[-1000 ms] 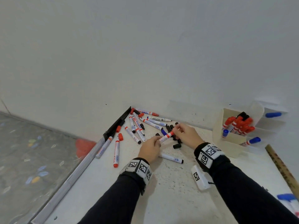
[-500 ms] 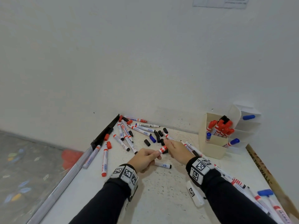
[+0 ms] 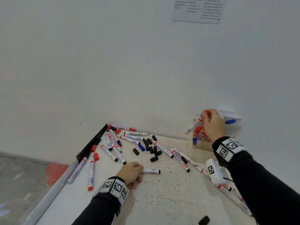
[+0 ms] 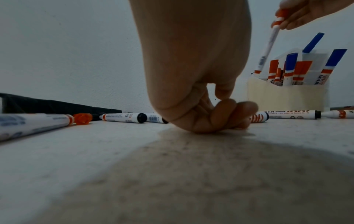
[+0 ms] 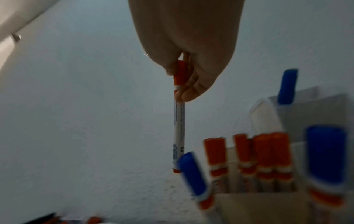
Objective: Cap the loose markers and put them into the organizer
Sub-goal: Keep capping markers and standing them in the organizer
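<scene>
Here, from the head, the right hand [image 3: 212, 123] pinches a capped red marker [image 3: 194, 124] over the organizer [image 3: 200, 151], and the left hand [image 3: 131, 172] curls on a marker [image 3: 151, 171] lying on the table [image 3: 162, 200]. At the left wrist, curled fingers [image 4: 226, 112] press this marker [image 4: 258, 117] down. At the right wrist, fingers [image 5: 188, 94] hold the red marker [image 5: 179, 136] by its cap, beside the organizer's [image 5: 258, 209] markers.

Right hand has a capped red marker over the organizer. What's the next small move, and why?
Probably lower it and let go: the right hand pinches the red marker by its cap, tail down, just above the organizer, beside the other red ones.
</scene>
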Demonstrator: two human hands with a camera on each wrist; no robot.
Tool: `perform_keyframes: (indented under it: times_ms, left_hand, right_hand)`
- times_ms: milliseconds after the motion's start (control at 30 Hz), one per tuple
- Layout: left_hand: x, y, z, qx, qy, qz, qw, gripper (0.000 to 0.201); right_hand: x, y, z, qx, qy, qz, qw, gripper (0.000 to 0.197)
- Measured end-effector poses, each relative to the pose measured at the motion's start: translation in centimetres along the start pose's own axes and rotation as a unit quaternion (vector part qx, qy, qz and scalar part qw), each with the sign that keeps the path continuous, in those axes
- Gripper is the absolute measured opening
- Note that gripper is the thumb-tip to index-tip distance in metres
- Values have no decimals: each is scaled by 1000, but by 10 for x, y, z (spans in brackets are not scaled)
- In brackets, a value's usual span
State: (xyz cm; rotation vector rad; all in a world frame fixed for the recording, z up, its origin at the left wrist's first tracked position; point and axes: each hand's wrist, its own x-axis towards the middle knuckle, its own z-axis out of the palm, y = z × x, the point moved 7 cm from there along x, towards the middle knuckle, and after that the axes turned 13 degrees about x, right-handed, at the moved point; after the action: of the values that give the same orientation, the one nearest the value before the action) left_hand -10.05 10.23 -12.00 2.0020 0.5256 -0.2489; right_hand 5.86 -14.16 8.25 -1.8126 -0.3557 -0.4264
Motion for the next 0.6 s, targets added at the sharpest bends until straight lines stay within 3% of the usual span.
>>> perform_keyframes:
  times_ms: [133, 300, 533, 600]
  left_hand:
    - [-4, 5, -1, 19, 12, 18, 1000, 20]
    - [-3, 12, -15, 74, 94, 67, 991, 15]
    - [1, 14, -15, 135, 113, 100, 979, 9]
    - [1, 16, -15, 133, 115, 107, 979, 7]
  right_hand:
    - [16, 18, -29, -46, 20, 31, 998, 24]
    - [11, 29, -42, -67, 40, 17, 997, 25]
    - [12, 54, -22, -141, -28, 28, 989, 27]
    - [11, 60, -15, -218, -84, 46, 971, 38]
